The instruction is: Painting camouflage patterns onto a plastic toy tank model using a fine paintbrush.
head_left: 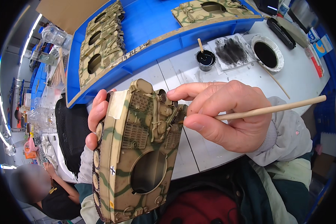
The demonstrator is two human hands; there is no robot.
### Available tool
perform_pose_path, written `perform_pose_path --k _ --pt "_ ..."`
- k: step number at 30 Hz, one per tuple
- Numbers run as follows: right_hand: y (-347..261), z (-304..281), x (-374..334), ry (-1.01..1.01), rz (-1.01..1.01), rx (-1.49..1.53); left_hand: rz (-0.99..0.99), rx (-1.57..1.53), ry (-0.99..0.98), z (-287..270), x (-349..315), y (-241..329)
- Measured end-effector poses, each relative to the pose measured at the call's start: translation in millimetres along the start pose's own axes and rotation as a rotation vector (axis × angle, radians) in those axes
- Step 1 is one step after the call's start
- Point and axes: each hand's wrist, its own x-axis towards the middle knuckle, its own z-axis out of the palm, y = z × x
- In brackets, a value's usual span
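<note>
My left hand [98, 112] is wrapped round the side of a camouflaged model tank hull [117, 164], tilted up in front of me. The hull is tan with green stripes, has a round turret opening and mesh grilles, and carries a strip of masking tape [117, 104] near one end. My right hand [231, 115] pinches a thin wooden stick [280, 107] like a brush handle. Its tip is hidden behind the fingers and the hull's rear. The right index finger reaches to the hull's end, at or very near a round fitting there.
A blue tray [153, 48] holds several more tank hulls [97, 41]. To its right are a cup of black paint [205, 59] with a stick, a black-stained cloth [231, 51] and a white-rimmed dish of black [266, 53]. Another person [56, 194] sits at the lower left.
</note>
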Motion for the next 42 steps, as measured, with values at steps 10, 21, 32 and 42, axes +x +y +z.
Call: perform_pose_path --k 10,21,32,42 --pt "-6.3 0.0 2.0 -0.021 0.034 -0.063 0.142 0.114 -0.13 5.1 4.4 -1.0" --pt "-3.8 -2.0 1.2 -0.02 0.093 -0.091 0.007 -0.043 0.034 9.0 -0.4 -2.7" --pt "-3.4 -3.0 1.0 -0.046 0.063 -0.091 0.017 -0.014 0.02 7.4 -0.6 -3.6" --pt "-3.5 -5.3 2.9 -0.012 0.073 -0.1 0.007 0.058 0.103 -5.3 -8.0 -3.6"
